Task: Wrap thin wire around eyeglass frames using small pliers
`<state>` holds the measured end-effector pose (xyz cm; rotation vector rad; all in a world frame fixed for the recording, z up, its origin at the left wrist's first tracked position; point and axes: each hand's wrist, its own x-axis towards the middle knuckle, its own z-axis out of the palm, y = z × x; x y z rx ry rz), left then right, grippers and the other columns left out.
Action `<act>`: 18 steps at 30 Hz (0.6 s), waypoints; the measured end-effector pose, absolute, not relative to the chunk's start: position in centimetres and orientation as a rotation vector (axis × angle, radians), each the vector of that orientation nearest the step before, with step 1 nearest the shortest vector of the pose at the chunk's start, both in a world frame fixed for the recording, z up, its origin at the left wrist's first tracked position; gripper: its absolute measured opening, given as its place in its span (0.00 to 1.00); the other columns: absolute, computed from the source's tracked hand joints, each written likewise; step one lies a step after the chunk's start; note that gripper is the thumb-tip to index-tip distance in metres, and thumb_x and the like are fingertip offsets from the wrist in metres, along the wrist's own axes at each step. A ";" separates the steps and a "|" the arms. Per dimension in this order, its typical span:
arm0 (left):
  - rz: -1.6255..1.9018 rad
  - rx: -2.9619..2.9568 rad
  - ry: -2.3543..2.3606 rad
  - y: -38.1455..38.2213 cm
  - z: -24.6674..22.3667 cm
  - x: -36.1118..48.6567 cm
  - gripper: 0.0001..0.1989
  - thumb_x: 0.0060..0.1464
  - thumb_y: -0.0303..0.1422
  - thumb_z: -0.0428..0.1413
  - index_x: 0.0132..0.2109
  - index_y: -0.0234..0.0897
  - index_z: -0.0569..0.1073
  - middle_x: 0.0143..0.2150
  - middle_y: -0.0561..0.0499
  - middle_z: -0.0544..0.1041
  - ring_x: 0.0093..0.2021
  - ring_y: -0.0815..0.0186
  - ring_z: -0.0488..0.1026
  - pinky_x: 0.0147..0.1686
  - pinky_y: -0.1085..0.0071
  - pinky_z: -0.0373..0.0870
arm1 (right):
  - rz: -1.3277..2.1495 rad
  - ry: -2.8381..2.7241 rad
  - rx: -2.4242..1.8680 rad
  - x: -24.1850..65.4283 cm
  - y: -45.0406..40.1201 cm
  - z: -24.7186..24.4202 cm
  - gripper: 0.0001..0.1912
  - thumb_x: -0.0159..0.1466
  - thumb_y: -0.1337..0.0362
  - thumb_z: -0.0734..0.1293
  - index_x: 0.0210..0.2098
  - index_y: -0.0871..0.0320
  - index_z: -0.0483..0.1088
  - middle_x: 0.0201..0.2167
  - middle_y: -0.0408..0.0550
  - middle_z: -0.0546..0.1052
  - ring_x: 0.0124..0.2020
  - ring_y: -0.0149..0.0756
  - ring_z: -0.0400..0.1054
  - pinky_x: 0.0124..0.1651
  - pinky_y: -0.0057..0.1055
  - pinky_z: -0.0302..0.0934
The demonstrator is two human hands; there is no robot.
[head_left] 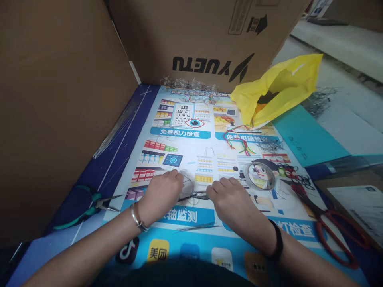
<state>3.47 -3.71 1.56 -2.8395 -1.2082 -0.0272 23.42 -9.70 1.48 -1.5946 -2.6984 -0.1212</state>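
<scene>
Wires [200,195] run between your left hand [164,192] and right hand [232,202], both curled closed around the ends, presumably to keep them steady

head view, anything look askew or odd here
Yes: the cardboard at the back has its YUETU lettering upside down, as if stood inverted. The green-handled pliers lie with jaws spread. No breakage is plain.

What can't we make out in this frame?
Head view, all:
- Exact grip of the left hand and right hand: hidden by curled fingers.
- Contents of the yellow bag: mostly hidden by its folds and shadow.
- Marks on the teal sheet: too small.
- White label: cut off by right edge, print blurred.
</scene>
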 end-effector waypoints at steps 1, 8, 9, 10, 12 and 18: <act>0.005 -2.823 -1.205 -3.9 1.7 3.7 0.05 0.53 0.23 0.49 0.32 0.33 0.68 0.29 0.47 0.71 0.27 0.62 0.70 0.22 0.70 0.63 | -0.130 -2.702 -1.597 23.4 -9.8 1.5 0.07 0.57 0.75 0.62 0.27 0.59 0.66 0.26 0.47 0.69 0.29 0.37 0.57 0.32 0.34 0.42; 0.077 -2.743 -1.229 -4.9 2.2 5.1 0.10 0.50 0.18 0.45 0.32 0.31 0.69 0.28 0.43 0.72 0.26 0.59 0.72 0.19 0.71 0.62 | -0.190 -2.759 -1.655 22.4 -10.3 2.1 0.06 0.56 0.76 0.62 0.29 0.60 0.66 0.26 0.50 0.69 0.29 0.40 0.59 0.31 0.35 0.43; 0.066 -2.743 -1.231 -4.8 2.1 5.1 0.10 0.50 0.18 0.44 0.33 0.30 0.69 0.28 0.42 0.73 0.27 0.59 0.72 0.20 0.70 0.63 | -0.198 -2.758 -1.667 22.3 -10.4 2.2 0.06 0.56 0.76 0.62 0.29 0.60 0.66 0.26 0.50 0.69 0.29 0.40 0.60 0.32 0.35 0.44; 0.060 -2.750 -1.233 -4.8 2.0 5.1 0.11 0.51 0.19 0.43 0.33 0.30 0.69 0.28 0.42 0.73 0.26 0.59 0.72 0.20 0.70 0.63 | -0.200 -2.755 -1.675 22.2 -10.5 2.2 0.06 0.57 0.76 0.62 0.29 0.60 0.66 0.27 0.50 0.69 0.30 0.40 0.60 0.32 0.35 0.44; 0.084 -2.769 -1.269 -4.6 1.7 5.0 0.10 0.53 0.22 0.43 0.34 0.30 0.69 0.29 0.41 0.74 0.25 0.59 0.72 0.20 0.69 0.64 | -0.198 -2.748 -1.676 22.1 -10.5 2.1 0.05 0.57 0.75 0.62 0.29 0.60 0.66 0.27 0.51 0.70 0.30 0.40 0.60 0.32 0.35 0.45; 0.261 -2.839 -1.499 -3.8 1.8 5.3 0.12 0.57 0.31 0.42 0.38 0.32 0.69 0.34 0.42 0.75 0.30 0.60 0.73 0.26 0.68 0.65 | -0.194 -2.742 -1.647 22.2 -10.3 1.9 0.04 0.58 0.73 0.62 0.30 0.60 0.66 0.28 0.51 0.70 0.31 0.41 0.61 0.32 0.36 0.45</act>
